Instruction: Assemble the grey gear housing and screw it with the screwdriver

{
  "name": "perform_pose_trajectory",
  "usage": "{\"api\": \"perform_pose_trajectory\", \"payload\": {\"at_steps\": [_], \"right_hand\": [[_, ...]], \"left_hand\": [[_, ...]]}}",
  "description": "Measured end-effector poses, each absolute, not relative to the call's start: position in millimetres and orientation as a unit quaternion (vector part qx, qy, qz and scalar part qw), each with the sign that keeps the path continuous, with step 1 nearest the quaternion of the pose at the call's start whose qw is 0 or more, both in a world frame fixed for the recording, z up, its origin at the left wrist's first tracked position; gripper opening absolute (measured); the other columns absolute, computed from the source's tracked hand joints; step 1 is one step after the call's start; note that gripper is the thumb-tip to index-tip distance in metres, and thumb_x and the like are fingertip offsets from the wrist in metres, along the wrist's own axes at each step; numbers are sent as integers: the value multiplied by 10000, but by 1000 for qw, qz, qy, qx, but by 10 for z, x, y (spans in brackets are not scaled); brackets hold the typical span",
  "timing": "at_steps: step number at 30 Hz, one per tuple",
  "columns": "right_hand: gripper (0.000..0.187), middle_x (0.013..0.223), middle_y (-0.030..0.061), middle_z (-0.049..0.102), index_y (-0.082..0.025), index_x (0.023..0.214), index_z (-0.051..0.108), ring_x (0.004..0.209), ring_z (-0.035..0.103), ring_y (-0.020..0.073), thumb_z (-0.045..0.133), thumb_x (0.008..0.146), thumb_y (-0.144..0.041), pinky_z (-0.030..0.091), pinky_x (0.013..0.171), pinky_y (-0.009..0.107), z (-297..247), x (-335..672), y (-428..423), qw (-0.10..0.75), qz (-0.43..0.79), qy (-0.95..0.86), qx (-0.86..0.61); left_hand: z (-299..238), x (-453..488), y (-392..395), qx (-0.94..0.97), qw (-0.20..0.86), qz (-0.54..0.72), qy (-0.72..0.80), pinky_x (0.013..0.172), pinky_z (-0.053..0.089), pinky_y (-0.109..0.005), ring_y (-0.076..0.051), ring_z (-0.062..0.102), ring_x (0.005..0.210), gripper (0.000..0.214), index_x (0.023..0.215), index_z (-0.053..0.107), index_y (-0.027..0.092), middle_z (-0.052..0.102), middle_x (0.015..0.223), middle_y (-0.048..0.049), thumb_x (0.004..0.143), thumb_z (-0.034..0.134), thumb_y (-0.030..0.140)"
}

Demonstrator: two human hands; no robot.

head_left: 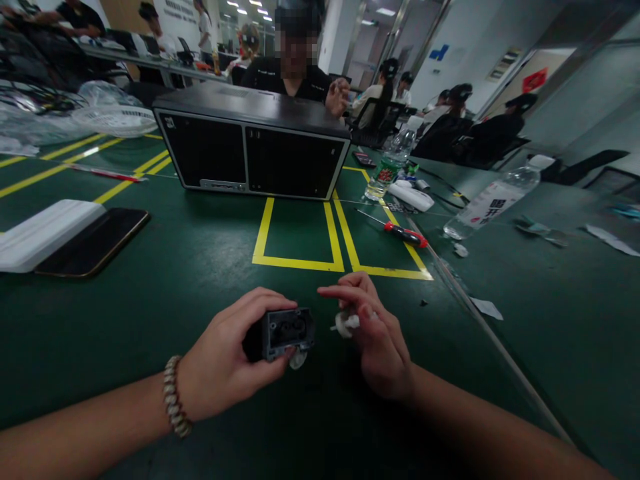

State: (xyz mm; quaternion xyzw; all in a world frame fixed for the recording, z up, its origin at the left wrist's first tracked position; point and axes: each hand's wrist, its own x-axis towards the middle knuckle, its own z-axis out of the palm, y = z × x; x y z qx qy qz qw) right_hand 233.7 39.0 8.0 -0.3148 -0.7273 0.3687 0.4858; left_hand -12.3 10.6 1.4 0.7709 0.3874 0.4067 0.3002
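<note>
My left hand (235,347) is closed around a small dark plastic housing (290,331), whose open side faces up towards me. A small translucent round piece (299,359) shows at the housing's lower edge, by my left thumb. To the right of it, my right hand (375,340) pinches a small white plastic gear on a shaft (345,324), with the index finger stretched towards the housing. A gap separates the gear from the housing. Fine detail inside the housing is too dark to make out.
Beyond my hands stands a large black case (250,143), with a person behind it. A red-and-black screwdriver (406,235), a green-labelled bottle (393,163) and a tilted bottle (495,200) are at the right. A black phone (97,243) lies at the left beside a white box (50,230).
</note>
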Motion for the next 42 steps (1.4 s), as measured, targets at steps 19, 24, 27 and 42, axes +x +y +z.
{"api": "perform_pose_trajectory", "payload": {"at_steps": [19,24,27,42], "right_hand": [[408,1014,75,718,-184,1170,636,875,714,201,811,852,2,608,723,340,83,2272,328,484,220,-819,-214],[422,1025,106,740,-160,1192,630,894,732,213,741,848,58,625,742,353,115,2261,300,472,203,-836,-192],[380,1019,118,748,-137,1187,644,895,733,216,721,866,50,630,741,351,105,2252,289,464,191,-842,-197],[215,1075,155,795,-135,1134,692,836,725,227,645,976,3,638,680,372,213,2263,263,371,86,-905,-193]], "left_hand": [[13,-120,94,781,284,409,376,956,593,-405,-232,681,1127,462,1293,606,213,683,1240,-95,854,739,162],[21,-120,96,776,282,410,387,957,590,-401,-229,683,1112,464,1284,618,202,691,1216,-92,842,751,157],[17,-118,88,782,271,409,386,974,589,-415,-240,674,1136,458,1292,622,199,682,1236,-102,851,742,166],[32,-112,85,787,254,422,371,947,603,-402,-239,678,1114,480,1292,630,180,655,1232,-116,830,717,88]]}}
